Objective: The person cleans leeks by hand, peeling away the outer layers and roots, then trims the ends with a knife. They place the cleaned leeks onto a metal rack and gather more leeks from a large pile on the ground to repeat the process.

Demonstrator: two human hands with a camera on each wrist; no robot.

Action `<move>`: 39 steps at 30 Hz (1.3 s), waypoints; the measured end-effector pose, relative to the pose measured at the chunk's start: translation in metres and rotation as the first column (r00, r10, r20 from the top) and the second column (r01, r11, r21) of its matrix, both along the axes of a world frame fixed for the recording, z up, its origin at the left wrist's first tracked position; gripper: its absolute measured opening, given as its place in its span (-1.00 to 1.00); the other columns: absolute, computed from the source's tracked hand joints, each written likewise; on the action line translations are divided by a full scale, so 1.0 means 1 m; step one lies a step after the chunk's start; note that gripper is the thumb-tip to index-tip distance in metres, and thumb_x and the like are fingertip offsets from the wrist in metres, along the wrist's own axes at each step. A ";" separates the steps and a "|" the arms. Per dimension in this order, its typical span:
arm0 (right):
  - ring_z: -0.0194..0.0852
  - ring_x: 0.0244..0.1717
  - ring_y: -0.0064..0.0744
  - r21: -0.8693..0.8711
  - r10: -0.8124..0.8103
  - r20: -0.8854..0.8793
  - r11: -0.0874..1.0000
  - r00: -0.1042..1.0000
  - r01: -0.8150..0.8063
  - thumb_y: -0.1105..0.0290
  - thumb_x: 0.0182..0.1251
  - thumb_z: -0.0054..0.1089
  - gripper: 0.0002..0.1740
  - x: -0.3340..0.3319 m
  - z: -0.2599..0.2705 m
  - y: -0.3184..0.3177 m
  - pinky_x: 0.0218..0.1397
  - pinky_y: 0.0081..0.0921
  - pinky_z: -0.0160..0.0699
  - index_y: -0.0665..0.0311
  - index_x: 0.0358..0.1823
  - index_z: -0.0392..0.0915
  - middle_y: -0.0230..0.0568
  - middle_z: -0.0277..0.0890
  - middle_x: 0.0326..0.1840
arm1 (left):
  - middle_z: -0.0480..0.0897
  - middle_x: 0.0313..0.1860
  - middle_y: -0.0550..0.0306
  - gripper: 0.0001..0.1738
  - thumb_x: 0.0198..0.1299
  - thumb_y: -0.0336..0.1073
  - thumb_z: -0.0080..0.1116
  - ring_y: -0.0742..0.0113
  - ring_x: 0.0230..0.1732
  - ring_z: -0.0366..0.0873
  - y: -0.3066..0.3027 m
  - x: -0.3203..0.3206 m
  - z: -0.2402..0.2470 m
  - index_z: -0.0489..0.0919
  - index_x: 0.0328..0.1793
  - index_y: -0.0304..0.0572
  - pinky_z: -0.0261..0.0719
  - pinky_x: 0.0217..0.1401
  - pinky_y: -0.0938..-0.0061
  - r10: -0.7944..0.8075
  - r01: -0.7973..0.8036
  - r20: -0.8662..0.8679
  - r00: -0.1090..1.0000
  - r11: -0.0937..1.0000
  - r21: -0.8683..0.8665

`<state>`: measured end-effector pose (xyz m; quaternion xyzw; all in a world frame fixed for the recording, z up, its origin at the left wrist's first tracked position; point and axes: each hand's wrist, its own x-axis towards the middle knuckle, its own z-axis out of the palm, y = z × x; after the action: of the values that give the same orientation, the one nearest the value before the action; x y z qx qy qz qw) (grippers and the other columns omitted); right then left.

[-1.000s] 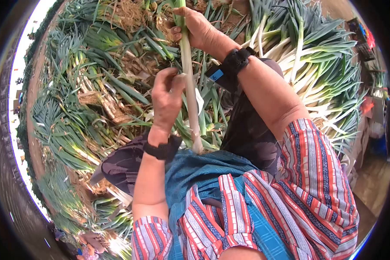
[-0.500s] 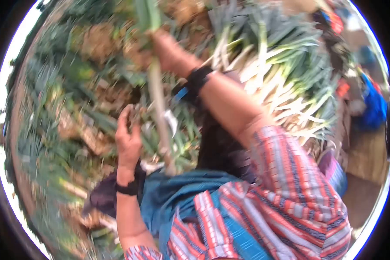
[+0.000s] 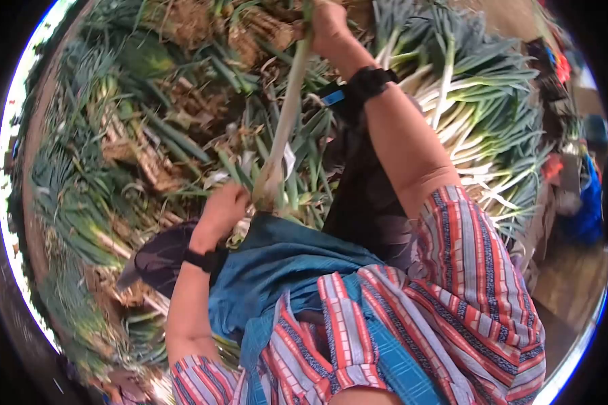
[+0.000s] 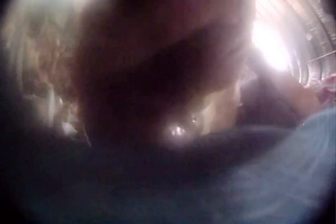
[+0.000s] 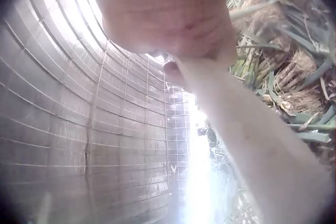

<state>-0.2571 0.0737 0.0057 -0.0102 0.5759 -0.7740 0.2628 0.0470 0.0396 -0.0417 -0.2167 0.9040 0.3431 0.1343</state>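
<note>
A long pale leek (image 3: 287, 115) slants down from my right hand (image 3: 327, 27), its root end (image 3: 267, 192) low over the blue cloth on the lap. In the right wrist view, the curled fingers of my right hand (image 5: 168, 16) grip the leek (image 5: 252, 134). My left hand (image 3: 224, 210) is beside the root end with its fingers bent; whether it pinches anything is hidden. The left wrist view is dark and blurred, with my left hand (image 4: 157, 50) filling much of it.
Trimmed white-stemmed leeks (image 3: 473, 128) lie in a pile at the right. Untrimmed leeks with brown roots (image 3: 142, 152) cover the ground at the left and front. The blue cloth (image 3: 284, 256) lies over the lap.
My left hand has moved from beside the upper stalk down to the root end. The leek, held in my right hand, now slants with its root end further left.
</note>
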 end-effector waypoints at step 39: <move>0.44 -0.25 0.03 0.195 -0.094 -0.104 0.974 0.990 0.113 0.19 0.32 0.10 -0.59 -0.052 -0.026 0.020 -0.22 0.00 0.30 0.52 -0.23 0.52 0.15 0.52 -0.29 | 0.49 -0.52 0.17 -0.86 0.29 -0.41 0.05 0.39 -0.53 0.33 0.065 -0.078 0.037 0.43 -0.29 -0.35 0.34 -0.45 0.50 -0.020 0.058 -0.284 0.959 0.990 0.126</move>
<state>-0.3088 0.0934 -0.0200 0.0102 0.6626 -0.7232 0.1945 -0.0311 0.1045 -0.0044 -0.1385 0.8931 0.4273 0.0251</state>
